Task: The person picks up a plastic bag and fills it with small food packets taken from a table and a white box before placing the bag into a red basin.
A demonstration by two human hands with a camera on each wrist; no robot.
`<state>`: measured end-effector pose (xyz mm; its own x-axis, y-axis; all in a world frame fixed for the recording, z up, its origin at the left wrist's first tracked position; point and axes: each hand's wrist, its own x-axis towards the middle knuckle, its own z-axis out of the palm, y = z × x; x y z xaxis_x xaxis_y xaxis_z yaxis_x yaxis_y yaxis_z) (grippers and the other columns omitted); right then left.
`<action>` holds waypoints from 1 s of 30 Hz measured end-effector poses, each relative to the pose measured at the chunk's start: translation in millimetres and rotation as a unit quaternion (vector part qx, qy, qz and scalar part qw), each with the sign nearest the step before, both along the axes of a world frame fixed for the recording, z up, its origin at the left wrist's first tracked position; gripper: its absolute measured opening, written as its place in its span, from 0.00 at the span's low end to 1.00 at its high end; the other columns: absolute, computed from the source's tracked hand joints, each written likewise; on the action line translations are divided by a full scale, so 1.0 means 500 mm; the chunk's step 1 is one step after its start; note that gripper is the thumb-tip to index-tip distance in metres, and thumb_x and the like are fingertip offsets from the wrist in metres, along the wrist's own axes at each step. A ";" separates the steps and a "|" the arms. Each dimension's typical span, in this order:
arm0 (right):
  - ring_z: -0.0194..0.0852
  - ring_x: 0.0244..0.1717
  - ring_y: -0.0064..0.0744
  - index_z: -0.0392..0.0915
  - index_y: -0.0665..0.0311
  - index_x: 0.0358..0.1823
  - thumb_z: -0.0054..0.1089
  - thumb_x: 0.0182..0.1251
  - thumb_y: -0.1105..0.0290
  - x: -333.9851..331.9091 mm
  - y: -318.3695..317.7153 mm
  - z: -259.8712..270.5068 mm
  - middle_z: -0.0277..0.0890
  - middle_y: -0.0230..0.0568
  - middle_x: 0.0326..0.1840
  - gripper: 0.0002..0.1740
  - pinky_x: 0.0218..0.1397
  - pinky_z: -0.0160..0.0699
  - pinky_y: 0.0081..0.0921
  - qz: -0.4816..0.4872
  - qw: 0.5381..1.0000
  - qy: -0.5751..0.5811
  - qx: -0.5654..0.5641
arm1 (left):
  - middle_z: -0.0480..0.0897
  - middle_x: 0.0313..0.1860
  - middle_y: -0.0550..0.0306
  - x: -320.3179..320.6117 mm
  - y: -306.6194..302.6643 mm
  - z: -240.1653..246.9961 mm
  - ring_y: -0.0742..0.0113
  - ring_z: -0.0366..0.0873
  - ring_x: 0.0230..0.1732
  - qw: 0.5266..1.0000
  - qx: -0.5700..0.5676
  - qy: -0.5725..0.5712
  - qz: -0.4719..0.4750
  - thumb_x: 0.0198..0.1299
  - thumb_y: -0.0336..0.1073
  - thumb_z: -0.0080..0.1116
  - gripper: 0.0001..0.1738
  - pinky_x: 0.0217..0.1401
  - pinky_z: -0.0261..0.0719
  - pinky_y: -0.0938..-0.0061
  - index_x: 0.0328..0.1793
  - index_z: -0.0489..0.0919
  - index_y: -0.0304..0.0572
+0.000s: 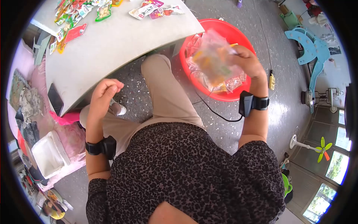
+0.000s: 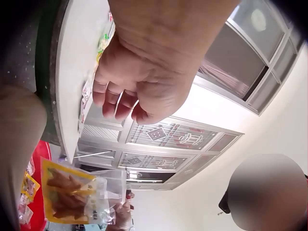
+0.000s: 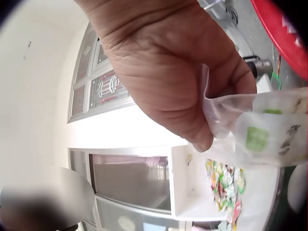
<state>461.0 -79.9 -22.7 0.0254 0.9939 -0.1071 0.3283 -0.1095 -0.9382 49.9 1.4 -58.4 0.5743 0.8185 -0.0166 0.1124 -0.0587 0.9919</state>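
Note:
The right hand [image 1: 249, 62] pinches the top edge of a clear plastic pouch [image 1: 214, 61], blurred in the head view, above the red basin [image 1: 248, 33]. In the left wrist view, the pouch [image 2: 70, 192] shows a yellow border and brown food pieces inside. The right wrist view shows the clear edge of the pouch [image 3: 257, 137] between the thumb and fingers of the right hand [image 3: 168, 72]. Loosely curled and holding nothing, the left hand [image 1: 103, 98] hangs near the table edge; its fingers [image 2: 113, 98] bend toward the palm. Small clear packets [image 1: 235, 83] lie in the basin.
Colourful snack packets [image 1: 74, 13] are piled on the pale table [image 1: 123, 44], with a few more [image 1: 160, 10] near its far end. A phone [image 1: 55, 99] lies at its left corner. A white tub [image 1: 50, 154] stands at left, and a yellow power strip [image 1: 272, 81] lies on the floor.

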 end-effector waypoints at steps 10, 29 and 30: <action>0.61 0.18 0.17 0.69 0.65 0.23 0.50 0.52 0.69 0.235 -0.015 -0.252 0.65 0.28 0.17 0.07 0.21 0.60 0.16 -0.244 0.962 -0.075 -0.092 | 0.73 0.31 0.61 -0.141 -0.032 -0.203 0.74 0.70 0.36 0.958 -0.234 0.143 0.079 0.54 0.36 0.45 0.07 0.40 0.67 0.81 0.33 0.70 0.41; 0.69 0.37 0.54 0.71 0.67 0.30 0.41 0.49 0.68 0.162 0.072 -0.570 0.71 0.58 0.30 0.12 0.40 0.67 0.42 -0.229 0.883 -0.389 -0.133 | 0.73 0.29 0.64 -0.180 -0.063 -0.241 0.77 0.69 0.34 0.930 -0.296 0.101 0.192 0.52 0.34 0.47 0.05 0.37 0.65 0.84 0.34 0.70 0.43; 0.69 0.37 0.53 0.72 0.66 0.32 0.41 0.48 0.68 0.133 0.084 -0.605 0.71 0.57 0.31 0.13 0.41 0.67 0.41 -0.232 0.901 -0.333 -0.154 | 0.73 0.29 0.64 -0.178 -0.064 -0.239 0.77 0.69 0.34 0.930 -0.293 0.100 0.195 0.52 0.34 0.47 0.05 0.37 0.65 0.84 0.34 0.70 0.43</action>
<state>527.5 -38.1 -325.3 0.5917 0.7848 -0.1841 0.6583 -0.6022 -0.4516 -38.9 -30.7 -177.8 0.1725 0.7802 -0.6013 0.1979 0.5706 0.7970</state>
